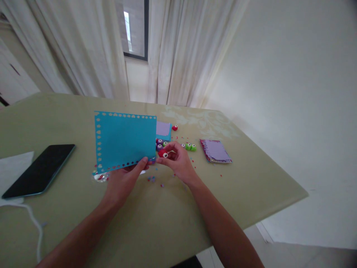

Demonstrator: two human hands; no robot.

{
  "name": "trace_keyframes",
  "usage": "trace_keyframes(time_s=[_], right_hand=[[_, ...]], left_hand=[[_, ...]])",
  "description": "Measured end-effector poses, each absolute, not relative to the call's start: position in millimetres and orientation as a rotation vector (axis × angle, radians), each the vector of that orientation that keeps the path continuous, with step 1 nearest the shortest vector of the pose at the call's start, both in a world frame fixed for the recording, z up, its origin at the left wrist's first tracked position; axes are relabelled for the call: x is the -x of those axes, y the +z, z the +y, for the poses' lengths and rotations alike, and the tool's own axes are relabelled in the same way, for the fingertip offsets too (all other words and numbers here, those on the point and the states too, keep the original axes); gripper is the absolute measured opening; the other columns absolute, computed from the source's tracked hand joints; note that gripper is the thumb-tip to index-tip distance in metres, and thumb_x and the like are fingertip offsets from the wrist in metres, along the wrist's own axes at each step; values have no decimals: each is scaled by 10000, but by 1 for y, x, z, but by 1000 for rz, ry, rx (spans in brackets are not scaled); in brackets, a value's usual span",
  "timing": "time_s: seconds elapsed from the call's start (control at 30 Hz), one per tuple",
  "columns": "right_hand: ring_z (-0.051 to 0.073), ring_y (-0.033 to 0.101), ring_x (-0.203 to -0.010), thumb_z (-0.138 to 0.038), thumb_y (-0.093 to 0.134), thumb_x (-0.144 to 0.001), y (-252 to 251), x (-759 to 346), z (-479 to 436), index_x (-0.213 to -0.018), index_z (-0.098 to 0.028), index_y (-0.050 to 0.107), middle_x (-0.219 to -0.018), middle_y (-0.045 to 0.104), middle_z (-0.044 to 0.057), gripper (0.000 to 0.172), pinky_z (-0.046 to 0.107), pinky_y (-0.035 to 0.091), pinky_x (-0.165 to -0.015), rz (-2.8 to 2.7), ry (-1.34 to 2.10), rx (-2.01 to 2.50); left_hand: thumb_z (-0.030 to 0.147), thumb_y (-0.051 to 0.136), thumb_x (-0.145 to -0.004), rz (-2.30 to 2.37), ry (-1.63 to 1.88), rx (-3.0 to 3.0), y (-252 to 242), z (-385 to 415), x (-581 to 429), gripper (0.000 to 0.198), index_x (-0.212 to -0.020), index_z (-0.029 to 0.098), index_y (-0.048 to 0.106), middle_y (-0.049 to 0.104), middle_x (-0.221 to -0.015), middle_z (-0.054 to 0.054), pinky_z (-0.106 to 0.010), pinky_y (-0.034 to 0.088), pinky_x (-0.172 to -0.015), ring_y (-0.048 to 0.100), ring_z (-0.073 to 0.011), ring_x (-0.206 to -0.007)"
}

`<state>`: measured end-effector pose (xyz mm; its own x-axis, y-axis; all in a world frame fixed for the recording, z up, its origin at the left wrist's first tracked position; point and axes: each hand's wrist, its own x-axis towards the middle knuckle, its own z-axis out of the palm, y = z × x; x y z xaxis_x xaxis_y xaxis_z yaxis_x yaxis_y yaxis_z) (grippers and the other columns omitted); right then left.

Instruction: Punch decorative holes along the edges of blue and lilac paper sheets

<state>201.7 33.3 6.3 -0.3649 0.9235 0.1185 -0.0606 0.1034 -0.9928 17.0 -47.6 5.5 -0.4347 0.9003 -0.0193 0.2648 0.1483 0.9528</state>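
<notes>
My left hand (125,182) grips a blue sheet of paper (125,139) by its lower right part, thumb in front, and holds it upright above the table. Small punched shapes, such as stars, run along its top, left and bottom edges. Close to the sheet's lower right corner, my right hand (178,162) pinches a small red craft punch with an eye on it (163,153). Whether the punch touches the paper edge I cannot tell. Behind the hands stand purple punches (159,144) and green punches (190,147) with eyes, partly hidden by the sheet and my right hand.
Another red punch (174,127) stands beside stacked lilac and blue paper (164,129). Decorated lilac sheets (216,151) lie to the right. Punched bits (151,179) are scattered nearby. A black tablet (40,169) with a white cable (35,219) near it lies left. A clear bag (100,176) shows under the sheet.
</notes>
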Motion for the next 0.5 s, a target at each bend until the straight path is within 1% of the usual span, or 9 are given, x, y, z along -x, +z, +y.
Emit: trace_keyframes(time_s=[0.13,0.23,0.4,0.5], right_hand=[[144,597,-744,-497,1007,-637,11,-199,30,-965,-256,610,-967,651,-6,569,301,505,-693,-1465,1469,856],[150,594,-750,-504,1001,-641,9,-199,29,-959,-255,608,-949,653,-5,564,305,500,-695,-1490,1485,844],[140,550,-706,-505,987,-671,7,-199,30,-961,-250,636,-905,664,-8,522,292,460,-649,-1550,1453,837],[143,580,-730,-498,988,-675,6,-199,30,-965,-248,654,-925,677,-5,509,296,490,-677,-1530,1457,822]], left_hand=[[635,752,-823,1805,1284,-1138,1,-47,-16,371,-829,276,845,860,-896,-76,-485,640,-895,820,-371,-931],[621,751,-827,1802,1274,-1162,3,-47,-17,355,-825,278,842,860,-894,-77,-479,645,-878,818,-375,-933],[609,746,-815,1758,1297,-1164,9,-47,-20,346,-801,273,825,855,-870,-78,-460,656,-846,817,-381,-953],[612,740,-804,1794,1274,-1167,11,-46,-20,360,-815,264,833,856,-870,-78,-462,661,-835,819,-380,-931]])
